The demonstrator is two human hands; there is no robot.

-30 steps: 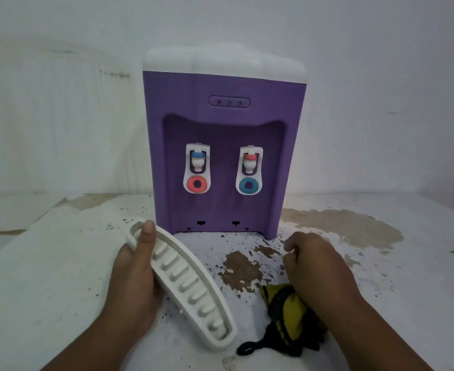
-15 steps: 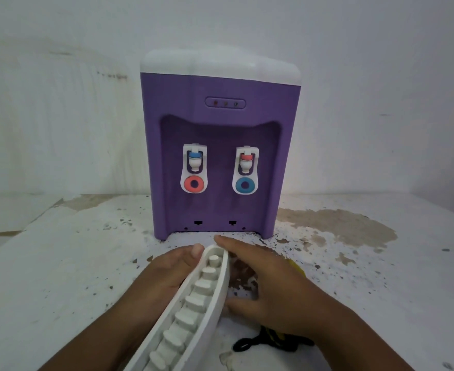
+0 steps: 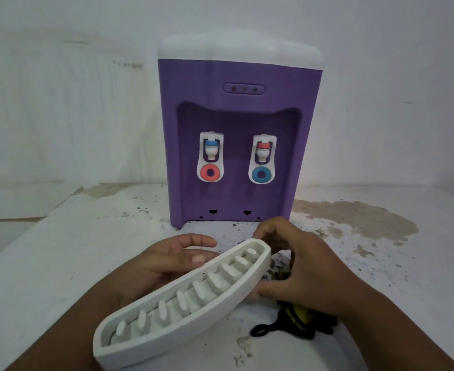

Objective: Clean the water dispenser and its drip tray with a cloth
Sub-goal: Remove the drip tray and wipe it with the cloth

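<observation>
Stained table (image 3: 60,263): we rest the light, stiff tray (image 3: 183,317) on our flat left hand (image 3: 167,261), right hand (image 3: 308,271) gripping its far end.

The cloth (image 3: 298,315) lies just right of the drip tray (image 3: 193,311), mostly buried under my right hand (image 3: 308,269); only a black loop and a yellow scrap show. Behind the drip tray, the palm of my left hand (image 3: 164,261) is covered. Below it, both my forearms (image 3: 397,333) run off the bottom edge.
</observation>
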